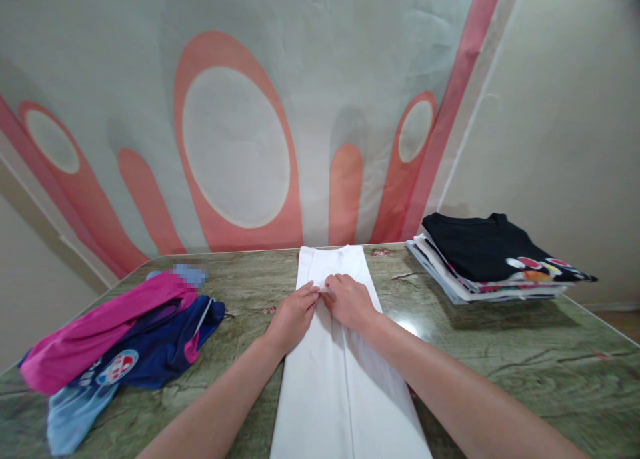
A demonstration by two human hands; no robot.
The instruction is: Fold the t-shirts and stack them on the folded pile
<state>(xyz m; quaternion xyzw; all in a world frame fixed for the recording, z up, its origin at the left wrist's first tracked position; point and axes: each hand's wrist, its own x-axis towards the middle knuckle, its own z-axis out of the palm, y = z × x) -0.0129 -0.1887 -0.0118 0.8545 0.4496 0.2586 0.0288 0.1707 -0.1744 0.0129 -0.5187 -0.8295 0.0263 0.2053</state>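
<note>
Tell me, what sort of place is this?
It looks like an indoor room where clothes are handled, maybe at home or in a shop; I can't tell which. A white garment lies on a wood-patterned table, between a neat stack of clothes and a rumpled heap.

Left grip [294, 314] beside right grip [349, 302]
</note>
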